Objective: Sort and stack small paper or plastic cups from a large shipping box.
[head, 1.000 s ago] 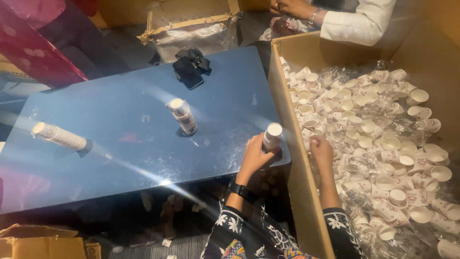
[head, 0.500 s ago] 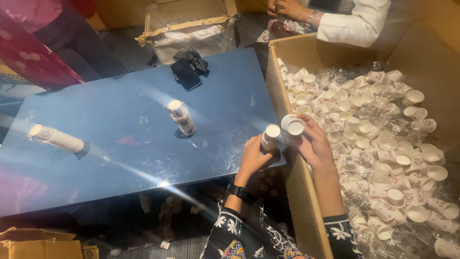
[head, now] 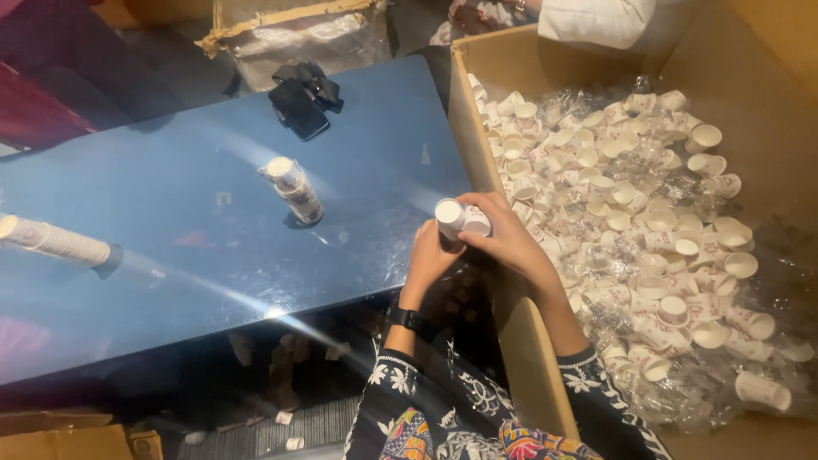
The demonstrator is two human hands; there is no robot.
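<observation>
Here both hands meet at the near right corner of the blue table (head: 170, 255), just beside the left wall of the cardboard box (head: 477, 128). The left hand (head: 434, 255) is closed around the lower part of a short stack of paper cups (head: 456, 219); the right hand (head: 511, 238) wraps its fingers over the same stack from the box side. The stack lies tilted, its long axis running roughly left-right, with the open white mouth turned toward the table and up. It sits between the two palms, so both hands are equally near it. Both forearms rise from the bottom edge of the view, the left wrist carrying a dark band, the right forearm crossing over the box wall.

Right of the hands, the box is filled with loose paper cups (head: 665, 221) and clear wrap. Left of the hands, on the table, stand an upright cup stack (head: 294, 189), a second long stack (head: 51, 240) lying at the far left edge, and a black phone (head: 298, 109) toward the far side.
</observation>
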